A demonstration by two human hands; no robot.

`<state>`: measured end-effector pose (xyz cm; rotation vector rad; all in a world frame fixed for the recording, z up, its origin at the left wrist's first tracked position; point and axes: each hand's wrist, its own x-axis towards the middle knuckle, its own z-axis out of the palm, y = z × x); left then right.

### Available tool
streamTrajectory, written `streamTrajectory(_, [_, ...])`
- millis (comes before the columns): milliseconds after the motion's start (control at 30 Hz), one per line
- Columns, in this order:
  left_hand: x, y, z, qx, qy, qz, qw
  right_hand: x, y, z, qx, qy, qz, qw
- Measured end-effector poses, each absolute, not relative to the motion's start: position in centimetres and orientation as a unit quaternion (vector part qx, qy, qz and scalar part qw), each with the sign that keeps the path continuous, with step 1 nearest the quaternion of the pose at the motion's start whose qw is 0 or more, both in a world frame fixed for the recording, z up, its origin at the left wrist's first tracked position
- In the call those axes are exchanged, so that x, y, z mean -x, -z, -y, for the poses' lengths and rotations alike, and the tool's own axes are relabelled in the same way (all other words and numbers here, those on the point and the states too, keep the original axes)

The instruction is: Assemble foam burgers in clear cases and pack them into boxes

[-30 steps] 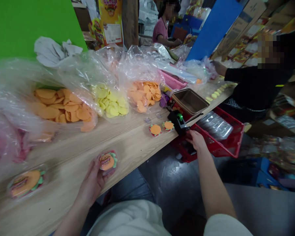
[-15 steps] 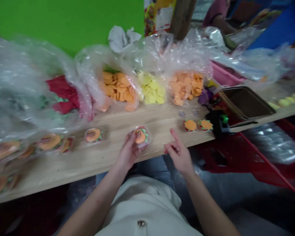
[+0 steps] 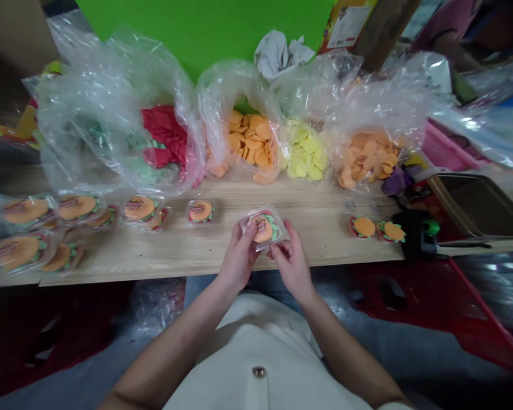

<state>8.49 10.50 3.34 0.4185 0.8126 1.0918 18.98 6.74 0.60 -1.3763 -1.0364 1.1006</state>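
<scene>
Both of my hands hold a small clear plastic case with a burger-shaped foam toy (image 3: 264, 226) inside, just above the front of the wooden table (image 3: 316, 225). My left hand (image 3: 238, 259) grips its left side with the fingers closed on it. My right hand (image 3: 291, 263) pinches its right edge. A row of similar packed cases (image 3: 200, 211) lies on the table to the left, with several more (image 3: 74, 207) farther along. Two unpacked burger toys (image 3: 363, 226) lie to the right.
Open clear bags along the back hold red pieces (image 3: 165, 134), orange discs (image 3: 250, 141), yellow discs (image 3: 305, 156) and more orange discs (image 3: 367, 156). A black tape dispenser (image 3: 419, 234) and a brown tray (image 3: 479, 208) stand at the right. A red crate (image 3: 465, 307) sits below the table.
My right hand left the tape dispenser, moved left and took hold of the case beside my left hand. The view swung left, revealing the row of packed cases.
</scene>
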Motion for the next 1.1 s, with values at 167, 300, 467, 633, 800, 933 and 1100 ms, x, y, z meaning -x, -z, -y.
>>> streamTrajectory(167, [-7.9,-3.5,-11.1,-0.206,-0.514,-0.376,0.743,-19.9,-0.4,-6.5,0.621,-0.407,0.467,0.480])
streamTrajectory(300, [-7.2,-3.3,-11.8,-0.243,-0.541,-0.398,0.700,-21.0,-1.7,-5.2,0.717,-0.228,0.503,0.424])
streamTrajectory(467, [-7.2,-3.5,-11.6,-0.276,-0.543,-0.418,0.674,-19.3,-2.4,-5.9,0.658,-0.437,0.447,0.420])
streamTrajectory(633, [-6.9,-3.8,-11.3,-0.299,-0.536,-0.417,0.671,-17.5,-1.2,-8.0,0.534,-0.598,0.294,0.520])
streamTrajectory(800, [-3.9,-3.0,-11.5,-0.358,-0.478,-0.481,0.642,-16.0,-0.2,-8.4,0.471,-0.692,0.359,0.414])
streamTrajectory(933, [0.2,-2.0,-13.4,-0.433,-0.513,-0.586,0.454,-14.6,0.3,-7.1,0.430,-0.588,0.666,0.158])
streamTrajectory(1100, [4.4,-3.0,-18.0,-0.550,-0.325,-0.739,0.215,-17.2,-0.3,-5.7,0.377,-0.474,0.794,0.056])
